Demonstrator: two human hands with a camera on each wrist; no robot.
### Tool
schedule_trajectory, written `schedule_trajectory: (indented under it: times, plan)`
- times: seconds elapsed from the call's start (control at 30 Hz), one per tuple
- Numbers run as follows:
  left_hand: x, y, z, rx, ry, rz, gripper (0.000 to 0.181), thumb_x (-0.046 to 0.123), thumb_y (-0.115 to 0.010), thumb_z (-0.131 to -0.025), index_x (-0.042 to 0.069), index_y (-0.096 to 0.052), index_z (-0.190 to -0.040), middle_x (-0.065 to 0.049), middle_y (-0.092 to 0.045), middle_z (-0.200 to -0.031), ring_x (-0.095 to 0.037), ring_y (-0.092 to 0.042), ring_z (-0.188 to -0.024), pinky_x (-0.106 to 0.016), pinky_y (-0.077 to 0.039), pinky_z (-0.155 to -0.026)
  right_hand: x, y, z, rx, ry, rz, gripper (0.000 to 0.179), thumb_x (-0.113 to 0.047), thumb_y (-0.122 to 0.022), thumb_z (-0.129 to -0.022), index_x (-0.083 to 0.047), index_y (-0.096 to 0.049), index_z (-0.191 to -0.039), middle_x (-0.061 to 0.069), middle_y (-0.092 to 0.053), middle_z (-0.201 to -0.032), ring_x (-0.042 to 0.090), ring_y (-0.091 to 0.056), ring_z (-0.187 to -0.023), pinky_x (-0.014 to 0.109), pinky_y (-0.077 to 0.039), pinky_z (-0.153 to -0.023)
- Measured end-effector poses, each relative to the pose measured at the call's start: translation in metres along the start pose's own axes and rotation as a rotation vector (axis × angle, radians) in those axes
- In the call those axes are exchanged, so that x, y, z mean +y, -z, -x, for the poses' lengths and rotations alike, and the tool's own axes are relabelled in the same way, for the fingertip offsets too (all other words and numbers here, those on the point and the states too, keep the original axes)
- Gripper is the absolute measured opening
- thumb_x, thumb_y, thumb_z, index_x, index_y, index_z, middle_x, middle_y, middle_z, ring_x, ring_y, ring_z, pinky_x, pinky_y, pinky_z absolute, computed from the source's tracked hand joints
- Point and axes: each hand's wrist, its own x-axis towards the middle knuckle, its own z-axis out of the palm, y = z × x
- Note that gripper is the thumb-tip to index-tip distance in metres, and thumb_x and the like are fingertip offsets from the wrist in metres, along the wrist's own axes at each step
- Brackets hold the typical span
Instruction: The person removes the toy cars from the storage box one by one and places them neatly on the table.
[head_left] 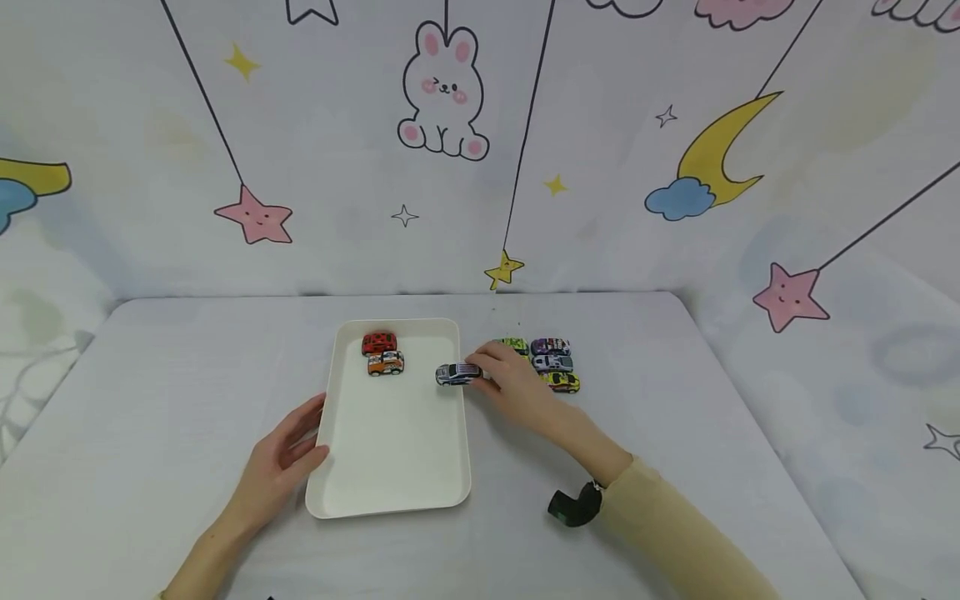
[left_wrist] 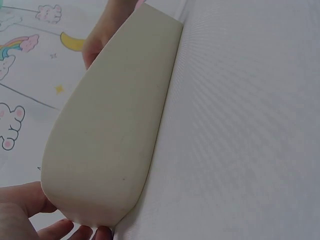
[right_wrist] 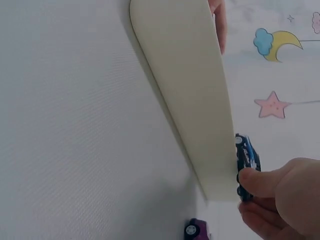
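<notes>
My right hand (head_left: 517,392) pinches a dark blue and white toy car (head_left: 453,374) between thumb and fingers, above the right rim of a white tray (head_left: 390,450). In the right wrist view, the held toy car (right_wrist: 247,160) shows beside the tray wall (right_wrist: 190,85). At the tray's left side, my left hand (head_left: 277,458) holds the edge, thumb at the rim and fingers against the outer wall. The left wrist view shows its fingers (left_wrist: 55,230) at the tray's end. Inside the tray, a red toy car (head_left: 379,342) and an orange and white toy car (head_left: 386,363) sit near the top.
Right of the tray stand several toy cars: green (head_left: 516,343), purple and white (head_left: 551,346), silver (head_left: 552,363) and yellow (head_left: 562,382). My right hand partly hides this group. A black strap-like piece (head_left: 576,506) hangs at the right wrist. Behind the white table (head_left: 637,333) is a patterned backdrop.
</notes>
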Motion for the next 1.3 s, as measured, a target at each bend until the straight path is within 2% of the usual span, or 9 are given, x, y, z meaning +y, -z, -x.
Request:
schedule_trajectory:
  times: [0.17, 0.27, 0.47, 0.63, 0.9, 1.3]
  plan:
    - [0.000, 0.001, 0.000, 0.007, 0.022, -0.001, 0.062, -0.006, -0.063, -0.092, -0.001, -0.040, -0.149, -0.033, -0.046, -0.145, 0.001, -0.052, -0.129, -0.009, -0.047, -0.098, 0.007, 0.004, 0.007, 0.006, -0.008, 0.005, 0.028, -0.007, -0.074, -0.090, 0.000, -0.069, -0.117, 0.010, -0.066, -0.113, 0.023, -0.063, -0.102, 0.036, -0.057, -0.086]
    - [0.001, 0.001, -0.001, 0.009, 0.030, -0.004, 0.061, -0.005, -0.063, -0.093, 0.000, -0.040, -0.150, -0.032, -0.046, -0.146, 0.001, -0.051, -0.129, -0.009, -0.047, -0.098, 0.012, 0.008, 0.012, 0.012, -0.026, -0.008, 0.030, -0.007, -0.074, -0.090, 0.000, -0.069, -0.118, 0.012, -0.065, -0.115, 0.025, -0.063, -0.107, 0.039, -0.056, -0.091]
    - [0.000, 0.000, -0.001, 0.010, 0.013, -0.007, 0.061, -0.005, -0.063, -0.093, 0.000, -0.040, -0.150, -0.029, -0.046, -0.146, 0.001, -0.051, -0.130, -0.009, -0.047, -0.098, 0.022, 0.014, 0.021, -0.002, -0.087, -0.007, 0.031, -0.008, -0.073, -0.091, -0.002, -0.068, -0.120, 0.011, -0.065, -0.121, 0.026, -0.062, -0.114, 0.040, -0.055, -0.098]
    - [-0.001, 0.001, 0.000, 0.004, -0.004, 0.005, 0.062, -0.006, -0.063, -0.093, 0.001, -0.040, -0.150, -0.025, -0.047, -0.148, 0.000, -0.051, -0.131, -0.010, -0.047, -0.099, 0.031, 0.018, 0.030, 0.014, -0.127, -0.001, 0.030, -0.007, -0.072, -0.091, -0.003, -0.068, -0.120, 0.010, -0.065, -0.119, 0.025, -0.062, -0.110, 0.040, -0.056, -0.093]
    - [-0.003, 0.001, 0.001, 0.006, 0.000, 0.016, 0.062, -0.008, -0.063, -0.092, -0.001, -0.040, -0.149, -0.034, -0.044, -0.145, -0.001, -0.051, -0.131, -0.010, -0.047, -0.099, 0.052, 0.025, 0.044, 0.089, -0.172, -0.001, 0.030, -0.001, -0.072, -0.089, 0.002, -0.068, -0.119, 0.014, -0.064, -0.116, 0.029, -0.063, -0.108, 0.044, -0.056, -0.092]
    - [-0.002, 0.001, 0.001, 0.006, 0.001, 0.016, 0.062, -0.008, -0.063, -0.091, -0.001, -0.041, -0.149, -0.034, -0.044, -0.145, 0.000, -0.051, -0.131, -0.010, -0.047, -0.099, 0.086, 0.033, 0.060, 0.149, -0.258, 0.025, 0.031, 0.002, -0.071, -0.089, 0.001, -0.067, -0.120, 0.015, -0.065, -0.118, 0.032, -0.062, -0.109, 0.047, -0.056, -0.090]
